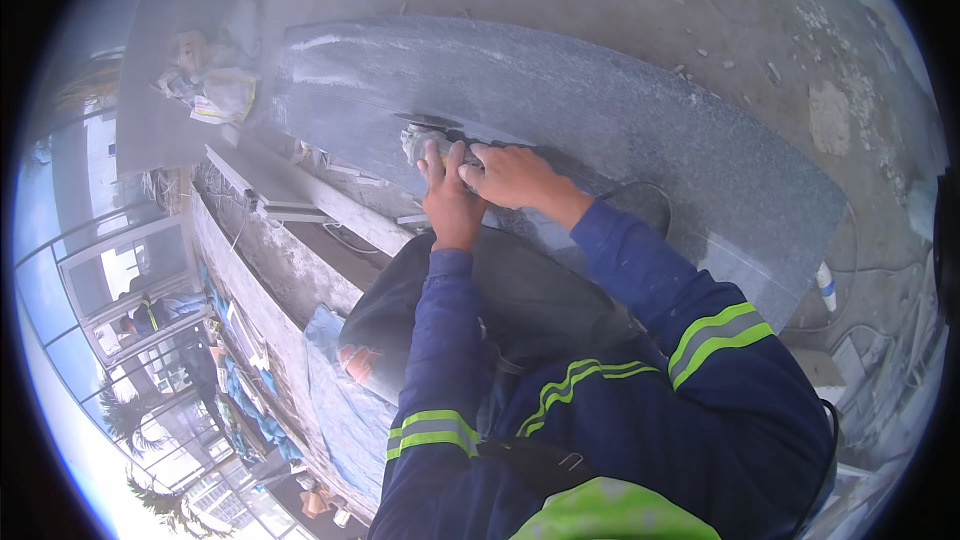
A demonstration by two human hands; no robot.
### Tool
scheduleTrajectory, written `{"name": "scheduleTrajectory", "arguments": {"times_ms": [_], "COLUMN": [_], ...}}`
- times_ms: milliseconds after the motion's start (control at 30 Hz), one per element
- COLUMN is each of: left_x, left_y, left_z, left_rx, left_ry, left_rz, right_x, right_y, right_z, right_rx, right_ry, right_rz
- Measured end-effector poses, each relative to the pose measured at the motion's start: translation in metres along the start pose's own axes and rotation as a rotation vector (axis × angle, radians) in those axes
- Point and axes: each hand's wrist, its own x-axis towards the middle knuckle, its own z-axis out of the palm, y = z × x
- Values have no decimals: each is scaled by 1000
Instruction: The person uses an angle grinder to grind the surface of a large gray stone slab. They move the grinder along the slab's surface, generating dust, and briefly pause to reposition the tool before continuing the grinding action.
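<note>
A long, curved grey stone slab (660, 130) lies before me, with pale dust and scratch lines on its surface. Against it, both my hands hold an angle grinder (411, 145), its disc (428, 123) edge-on at the slab's face. My left hand (452, 202) is wrapped about the tool close to its head. Just to the right, my right hand (512, 178) closes round the body from above; the fingers hide most of it. Whether the disc is spinning or cutting in, I cannot tell. A dark cable (655, 186) loops over the slab right of my hands.
White sacks (225, 90) sit off the slab's left end. Flat boards (262, 180) and a concrete ledge (270, 255) run along the left, above a blue sheet (335, 410). A bottle (826, 285) stands at the right; rubble (830, 115) lies beyond. Another person (150, 315) is far left.
</note>
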Motion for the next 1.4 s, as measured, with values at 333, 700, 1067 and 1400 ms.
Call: {"name": "scheduleTrajectory", "arguments": {"times_ms": [333,700,1067,1400], "left_x": [-24,-19,-15,-29], "left_y": [21,16,16,20], "left_z": [-3,-2,-1,2], "left_rx": [2,25,2,-78], "left_ry": [13,16,9,32], "left_rz": [-14,15,-21,6], "right_x": [-34,-29,-24,-41], "right_y": [5,3,3,5], "right_z": [-7,-10,-5,-9], "right_rx": [17,-2,-47,-29], "right_ry": [-15,-10,30,-4], "right_rz": [24,22,-1,17]}}
